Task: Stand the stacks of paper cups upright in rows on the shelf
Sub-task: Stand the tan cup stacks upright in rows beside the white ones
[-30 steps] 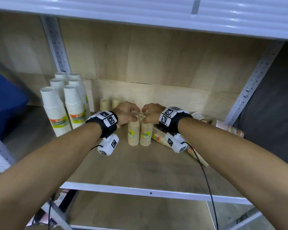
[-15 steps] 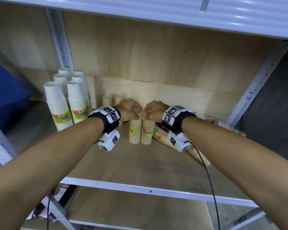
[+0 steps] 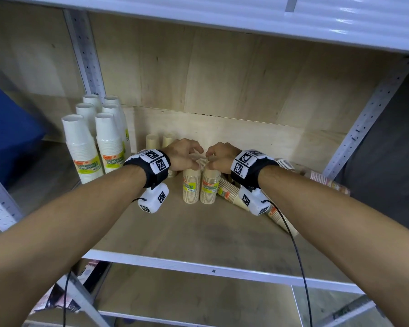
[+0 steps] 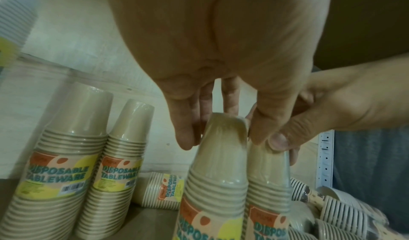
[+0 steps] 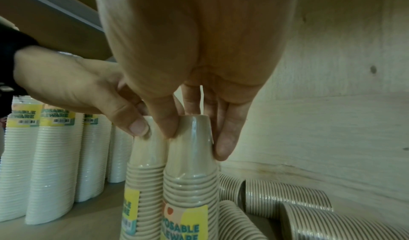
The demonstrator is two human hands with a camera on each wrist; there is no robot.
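Two wrapped stacks of tan paper cups stand upright side by side mid-shelf, the left tan stack [image 3: 191,188] [image 4: 212,182] and the right tan stack [image 3: 210,188] [image 5: 190,182]. My left hand [image 3: 195,159] [image 4: 221,132] pinches the top of the left stack between thumb and fingers. In the same way my right hand [image 3: 210,159] [image 5: 197,139] grips the top of the right stack. Two more tan stacks [image 3: 159,140] [image 4: 88,156] stand upright behind, by the back board. Other stacks [image 3: 232,194] [image 5: 287,200] lie on their sides to the right.
Several tall white cup stacks [image 3: 92,142] [image 5: 44,156] stand in rows at the shelf's left end. One tan stack [image 4: 161,191] lies on its side near the back. A metal upright [image 3: 368,119] bounds the right side. The front of the wooden shelf board [image 3: 198,234] is bare.
Both hands stay on the tops of the two upright tan stacks. Only the head view has shifted a little.
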